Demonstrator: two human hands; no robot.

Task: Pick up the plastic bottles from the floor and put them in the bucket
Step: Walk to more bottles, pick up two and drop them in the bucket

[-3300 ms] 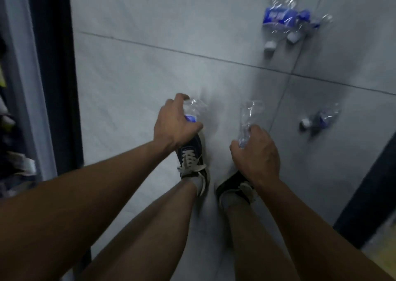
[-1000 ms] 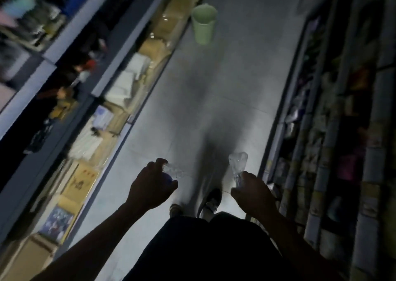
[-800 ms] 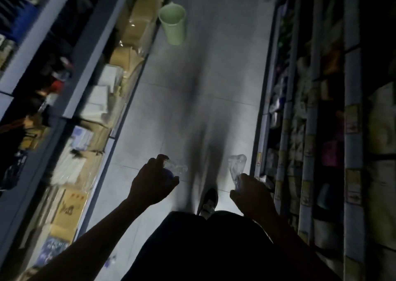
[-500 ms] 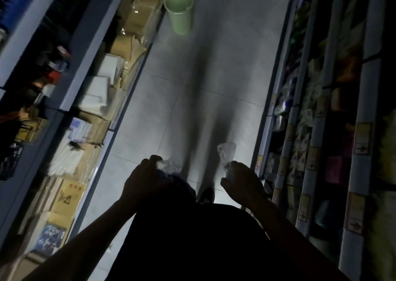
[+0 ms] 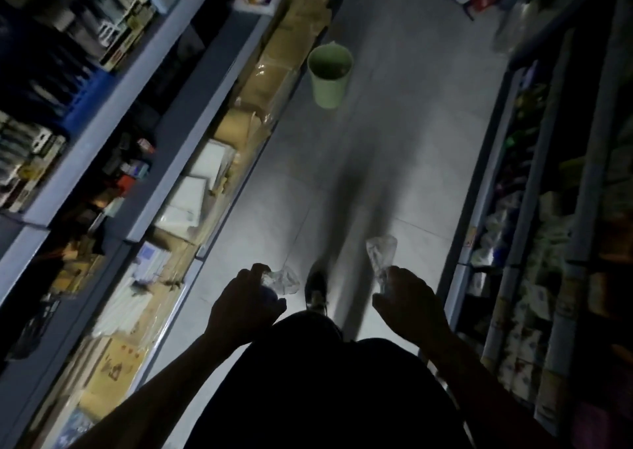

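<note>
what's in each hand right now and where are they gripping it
Each hand holds a clear plastic bottle. The left hand wraps one end of its bottle; the right hand grips the lower end of its bottle, which sticks up.

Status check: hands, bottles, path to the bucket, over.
Left hand and right hand each shut on a clear bottle. Green bucket ahead, upright. Aisle floor between looks clear.
</note>
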